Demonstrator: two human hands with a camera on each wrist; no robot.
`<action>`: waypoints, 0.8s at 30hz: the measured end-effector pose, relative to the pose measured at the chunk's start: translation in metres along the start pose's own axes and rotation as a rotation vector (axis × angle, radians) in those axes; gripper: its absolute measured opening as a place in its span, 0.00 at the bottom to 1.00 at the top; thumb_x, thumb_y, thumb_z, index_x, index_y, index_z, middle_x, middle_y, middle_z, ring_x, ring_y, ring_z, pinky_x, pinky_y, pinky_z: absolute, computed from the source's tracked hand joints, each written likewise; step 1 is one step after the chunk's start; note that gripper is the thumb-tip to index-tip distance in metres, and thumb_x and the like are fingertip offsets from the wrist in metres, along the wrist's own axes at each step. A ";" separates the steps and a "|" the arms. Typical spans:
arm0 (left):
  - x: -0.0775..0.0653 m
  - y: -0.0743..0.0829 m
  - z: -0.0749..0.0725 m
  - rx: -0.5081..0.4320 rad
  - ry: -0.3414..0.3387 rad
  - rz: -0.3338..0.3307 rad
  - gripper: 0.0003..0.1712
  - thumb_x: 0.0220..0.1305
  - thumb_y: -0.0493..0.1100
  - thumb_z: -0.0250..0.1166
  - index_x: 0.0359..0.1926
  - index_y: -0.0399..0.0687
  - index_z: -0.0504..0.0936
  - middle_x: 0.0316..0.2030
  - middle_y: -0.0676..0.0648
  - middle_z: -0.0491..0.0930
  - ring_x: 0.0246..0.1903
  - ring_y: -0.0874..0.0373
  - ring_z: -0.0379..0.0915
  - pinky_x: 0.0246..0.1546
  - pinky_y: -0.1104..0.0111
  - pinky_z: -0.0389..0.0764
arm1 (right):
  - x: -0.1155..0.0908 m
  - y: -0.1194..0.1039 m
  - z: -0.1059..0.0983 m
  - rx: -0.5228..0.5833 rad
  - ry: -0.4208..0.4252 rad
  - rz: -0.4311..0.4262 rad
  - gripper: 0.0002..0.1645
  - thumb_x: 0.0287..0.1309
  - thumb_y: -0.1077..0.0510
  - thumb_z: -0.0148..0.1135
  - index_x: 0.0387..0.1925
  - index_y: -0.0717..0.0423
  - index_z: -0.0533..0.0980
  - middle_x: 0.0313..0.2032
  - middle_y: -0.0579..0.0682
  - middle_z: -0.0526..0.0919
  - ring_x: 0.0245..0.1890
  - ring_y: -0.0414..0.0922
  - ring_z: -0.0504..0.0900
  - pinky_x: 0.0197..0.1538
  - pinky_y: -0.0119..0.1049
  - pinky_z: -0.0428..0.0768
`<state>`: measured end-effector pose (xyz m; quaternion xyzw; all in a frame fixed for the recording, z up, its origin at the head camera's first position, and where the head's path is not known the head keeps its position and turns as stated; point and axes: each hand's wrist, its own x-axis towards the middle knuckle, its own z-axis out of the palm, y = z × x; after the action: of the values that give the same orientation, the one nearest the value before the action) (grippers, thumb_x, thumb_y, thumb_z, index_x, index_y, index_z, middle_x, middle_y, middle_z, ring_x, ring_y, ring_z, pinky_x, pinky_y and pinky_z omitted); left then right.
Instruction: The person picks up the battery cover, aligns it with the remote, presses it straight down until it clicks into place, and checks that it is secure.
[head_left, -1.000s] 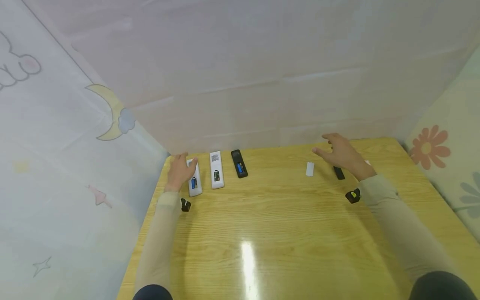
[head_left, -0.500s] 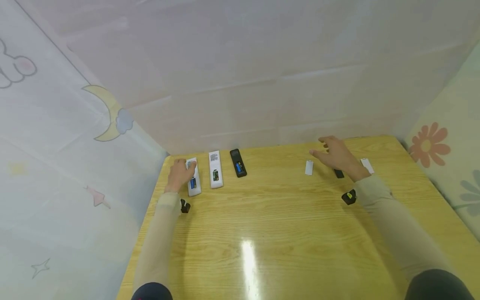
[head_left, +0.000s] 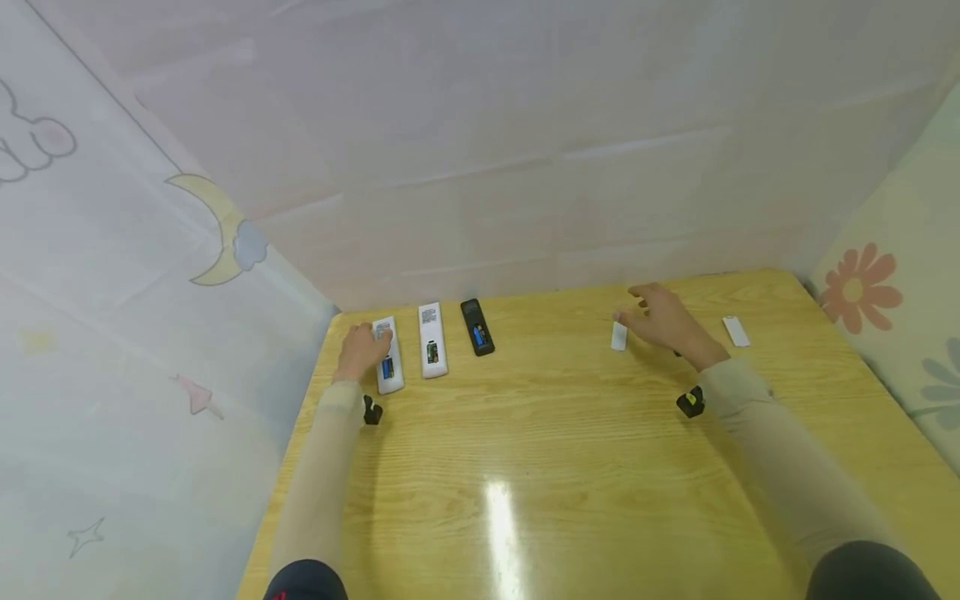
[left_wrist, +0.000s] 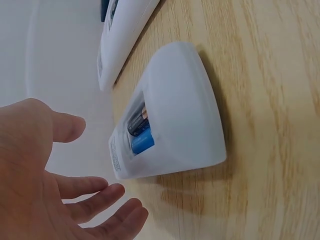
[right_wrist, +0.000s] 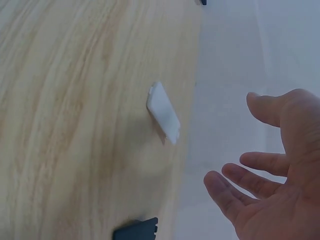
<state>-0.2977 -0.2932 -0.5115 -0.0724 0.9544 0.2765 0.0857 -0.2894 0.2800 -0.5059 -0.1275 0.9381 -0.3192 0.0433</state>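
Observation:
Over the leftmost white remote control (head_left: 390, 379) my left hand (head_left: 360, 350) hovers, fingers apart and holding nothing. That remote lies back up, its battery bay uncovered; two batteries (left_wrist: 141, 134) show inside in the left wrist view. Beside it lie a second white remote (head_left: 431, 321) and a black remote (head_left: 474, 313), both with batteries in uncovered bays. On the right, my right hand (head_left: 667, 321) is above the table near a small white battery cover (right_wrist: 163, 112), its fingers spread around air. A black cover (right_wrist: 136, 230) lies mostly hidden under that hand in the head view.
Another white cover (head_left: 737, 331) lies farther right. The wooden table (head_left: 570, 467) meets a cloth-covered wall (head_left: 525, 208) right behind the remotes and covers, with a printed side wall (head_left: 150, 333) on the left.
My right hand has moved left and slightly down, toward the nearer white cover, uncovering the rightmost white cover. My left hand has lowered a little over the leftmost remote.

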 end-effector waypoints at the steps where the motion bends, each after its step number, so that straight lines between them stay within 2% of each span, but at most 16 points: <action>1: 0.000 -0.001 0.001 -0.005 -0.003 -0.004 0.44 0.81 0.59 0.49 0.80 0.26 0.57 0.76 0.24 0.59 0.75 0.28 0.58 0.77 0.37 0.63 | 0.000 0.000 0.002 -0.001 -0.001 -0.004 0.48 0.78 0.40 0.60 0.76 0.76 0.61 0.71 0.78 0.65 0.65 0.74 0.74 0.61 0.69 0.80; 4: 0.001 -0.004 0.002 -0.015 -0.007 -0.017 0.42 0.82 0.58 0.49 0.76 0.25 0.62 0.71 0.23 0.67 0.69 0.30 0.67 0.73 0.40 0.71 | -0.001 0.000 0.006 0.000 -0.003 -0.024 0.46 0.78 0.44 0.62 0.76 0.78 0.60 0.71 0.79 0.66 0.65 0.75 0.73 0.62 0.70 0.79; 7: 0.002 -0.007 0.003 -0.021 0.003 -0.037 0.36 0.81 0.57 0.50 0.66 0.25 0.71 0.58 0.26 0.76 0.54 0.36 0.76 0.57 0.46 0.82 | -0.002 0.000 0.011 0.001 -0.016 -0.029 0.45 0.78 0.47 0.63 0.75 0.79 0.60 0.70 0.79 0.66 0.65 0.75 0.74 0.63 0.70 0.79; 10: 0.004 -0.008 0.004 -0.004 0.015 -0.050 0.29 0.80 0.57 0.51 0.50 0.31 0.75 0.43 0.34 0.77 0.40 0.45 0.73 0.39 0.57 0.78 | -0.003 0.000 0.015 0.003 -0.035 -0.015 0.44 0.78 0.48 0.62 0.75 0.79 0.60 0.70 0.79 0.66 0.65 0.75 0.74 0.63 0.70 0.79; 12: 0.005 -0.009 0.006 0.009 0.022 -0.061 0.26 0.80 0.57 0.52 0.42 0.35 0.75 0.36 0.39 0.75 0.34 0.48 0.70 0.33 0.62 0.72 | -0.004 0.001 0.018 0.001 -0.041 -0.009 0.43 0.78 0.49 0.62 0.75 0.79 0.61 0.70 0.79 0.67 0.64 0.75 0.75 0.63 0.70 0.78; 14: 0.007 -0.008 0.008 0.019 0.028 -0.073 0.26 0.80 0.57 0.52 0.38 0.37 0.74 0.34 0.41 0.74 0.32 0.50 0.69 0.31 0.64 0.70 | -0.004 0.003 0.021 -0.001 -0.042 -0.010 0.42 0.78 0.51 0.62 0.74 0.79 0.61 0.70 0.79 0.67 0.64 0.75 0.75 0.64 0.70 0.78; 16: 0.008 -0.008 0.010 0.023 0.034 -0.085 0.27 0.80 0.57 0.52 0.39 0.36 0.76 0.34 0.40 0.76 0.32 0.50 0.70 0.31 0.63 0.71 | -0.004 0.005 0.023 -0.016 -0.040 -0.017 0.40 0.78 0.53 0.62 0.74 0.79 0.62 0.69 0.79 0.68 0.63 0.74 0.76 0.64 0.69 0.78; 19: 0.009 -0.004 0.012 0.018 0.033 -0.108 0.31 0.79 0.57 0.53 0.50 0.29 0.78 0.42 0.34 0.80 0.37 0.46 0.74 0.37 0.59 0.78 | -0.005 0.008 0.026 -0.038 -0.040 -0.026 0.39 0.77 0.55 0.62 0.73 0.79 0.62 0.68 0.79 0.70 0.63 0.73 0.76 0.65 0.69 0.78; 22: 0.008 0.001 0.010 -0.009 0.017 -0.145 0.36 0.79 0.57 0.54 0.62 0.24 0.75 0.52 0.28 0.80 0.44 0.42 0.77 0.47 0.52 0.84 | -0.007 0.010 0.028 -0.041 -0.053 -0.027 0.41 0.75 0.55 0.64 0.74 0.80 0.61 0.66 0.79 0.70 0.63 0.73 0.74 0.65 0.70 0.76; 24: 0.008 0.004 0.008 -0.042 0.003 -0.171 0.37 0.79 0.57 0.55 0.66 0.24 0.73 0.55 0.27 0.79 0.47 0.41 0.78 0.52 0.50 0.85 | -0.009 0.010 0.028 -0.040 -0.064 -0.022 0.43 0.75 0.55 0.65 0.74 0.81 0.59 0.65 0.78 0.69 0.62 0.72 0.73 0.66 0.70 0.76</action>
<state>-0.3055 -0.2858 -0.5179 -0.1558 0.9390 0.2878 0.1060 -0.2787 0.2735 -0.5348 -0.1487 0.9410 -0.2966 0.0673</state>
